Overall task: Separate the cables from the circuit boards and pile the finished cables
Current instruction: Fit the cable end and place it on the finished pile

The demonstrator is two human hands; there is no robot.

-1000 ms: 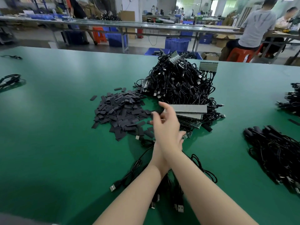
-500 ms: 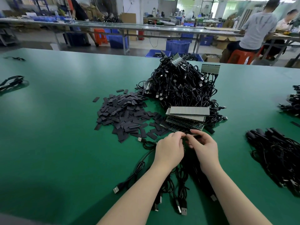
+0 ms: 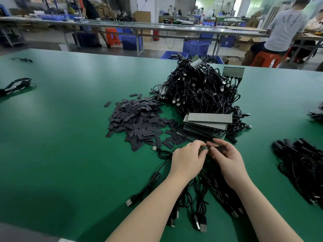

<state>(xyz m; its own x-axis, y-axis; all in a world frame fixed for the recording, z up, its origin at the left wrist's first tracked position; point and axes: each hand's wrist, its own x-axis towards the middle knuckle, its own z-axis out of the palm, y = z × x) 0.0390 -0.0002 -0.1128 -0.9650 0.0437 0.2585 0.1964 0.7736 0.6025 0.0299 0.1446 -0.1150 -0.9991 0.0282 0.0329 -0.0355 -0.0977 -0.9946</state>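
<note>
Nearest the camera, on the green table (image 3: 61, 137), black cables (image 3: 197, 194) fanned out under both forearms, flat silver plugs (image 3: 202, 227) pointing toward the near edge, one plug (image 3: 129, 202) lying off to the left of the fan. Just beyond the fan, left hand (image 3: 187, 160) and right hand (image 3: 227, 160) brought together, fingertips almost touching. Left hand curled around the end of a small green circuit board (image 3: 204, 148); right hand pinching a black sleeve (image 3: 219, 148) at the board's other end, thumb on top. Exact joint between board and sleeve hidden by the fingers. Directly behind the hands, a stack of circuit boards (image 3: 208, 124) with pale grey faces on top and green edges below, touching the hands' side of the big heap. Left of the stack, a loose spread of flat dark grey sleeves (image 3: 138, 121), a single plug (image 3: 154, 148) at its near edge. Behind the stack, a tall tangled heap of black cables (image 3: 197, 89) with more boards sticking out near the top, one grey board (image 3: 233, 72) standing at the heap's right shoulder. Right of the stack and well apart, a pile of black cables (image 3: 302, 165) laid roughly parallel. Far left of the stack, a small cable bundle (image 3: 16, 85) near the table edge. Beyond the heap, blue crates (image 3: 195, 47), long benches, and a seated person (image 3: 283, 27) on a red stool (image 3: 265, 59).
</note>
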